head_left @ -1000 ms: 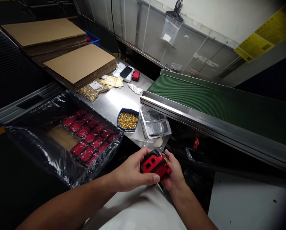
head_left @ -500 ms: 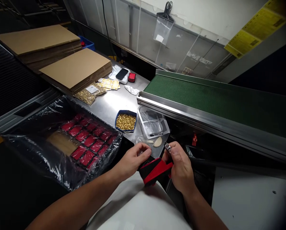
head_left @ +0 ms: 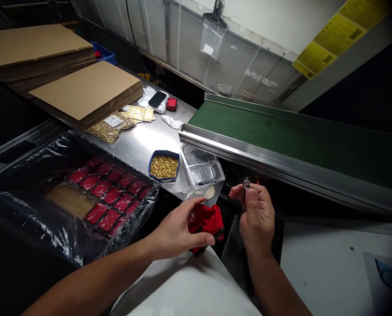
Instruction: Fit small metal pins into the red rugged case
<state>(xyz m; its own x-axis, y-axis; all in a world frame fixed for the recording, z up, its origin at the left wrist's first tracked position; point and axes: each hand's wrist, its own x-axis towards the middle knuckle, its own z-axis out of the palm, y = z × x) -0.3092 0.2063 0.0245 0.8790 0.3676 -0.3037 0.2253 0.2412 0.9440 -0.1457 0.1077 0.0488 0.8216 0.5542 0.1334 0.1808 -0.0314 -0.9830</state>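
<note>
My left hand grips a red and black plastic housing, thumb at its near side and fingers behind it. The part sits low in front of my white-clothed lap, its hollow red side partly showing. To the right, my right hand is closed around a small shiny metal clipper, which looks like a nail clipper; its lower end is hidden in the fingers. The clipper and the housing are apart. Beyond the left hand stands a blue tray of small gold-coloured metal pieces.
A plastic-lined box with rows of red and black parts lies left. Cardboard stacks, a bag of gold pieces, a phone and a red part are behind. A green conveyor crosses the right side.
The right hand has moved right and away from the housing with the clipper. In my left hand the housing has turned, now showing its hollow red side. The view has shifted slightly right.
</note>
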